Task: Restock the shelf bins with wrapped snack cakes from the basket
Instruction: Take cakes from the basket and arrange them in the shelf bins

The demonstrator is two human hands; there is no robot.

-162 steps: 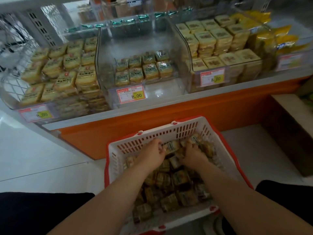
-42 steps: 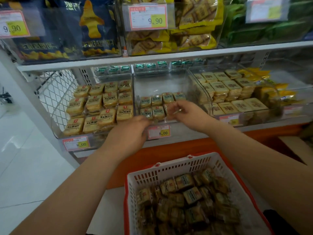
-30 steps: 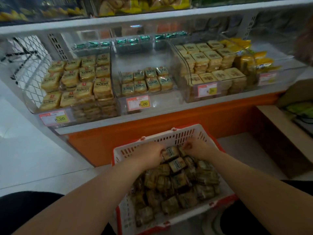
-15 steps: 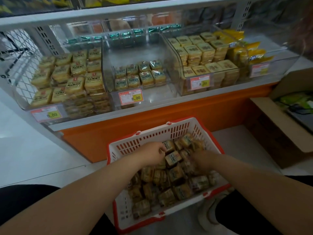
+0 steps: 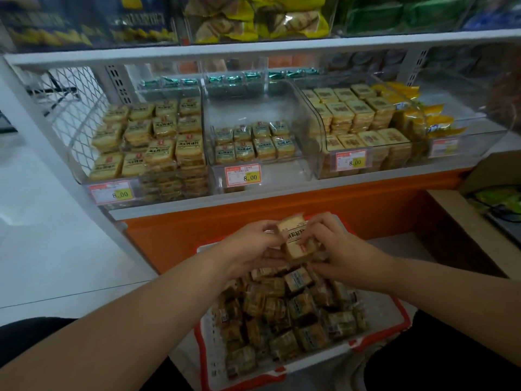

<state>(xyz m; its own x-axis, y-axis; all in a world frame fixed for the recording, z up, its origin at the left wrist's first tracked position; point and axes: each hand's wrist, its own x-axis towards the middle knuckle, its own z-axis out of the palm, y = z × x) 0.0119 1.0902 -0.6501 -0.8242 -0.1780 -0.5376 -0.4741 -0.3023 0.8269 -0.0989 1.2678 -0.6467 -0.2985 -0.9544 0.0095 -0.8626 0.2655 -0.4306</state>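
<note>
A white basket with a red rim (image 5: 377, 338) sits on the floor in front of me, holding several wrapped snack cakes (image 5: 284, 314). Above its far end, my left hand (image 5: 251, 246) and my right hand (image 5: 335, 249) together hold a small stack of wrapped cakes (image 5: 297, 239), fingers curled round it from both sides. The clear middle shelf bin (image 5: 293, 176) holds two rows of the same small cakes (image 5: 253, 143) at its back, with bare floor in front of them.
The left bin (image 5: 149, 142) and the right bin (image 5: 358, 119) are stacked high with larger wrapped cakes. Price tags (image 5: 244, 176) hang on the bin fronts. An orange base panel (image 5: 310, 210) runs under the shelf. An open cardboard box (image 5: 490, 187) stands at the right.
Both hands were digging among the cakes in the basket. They have now risen above its far end, gripping a stack of cakes between them. The view has tilted up toward the shelf.
</note>
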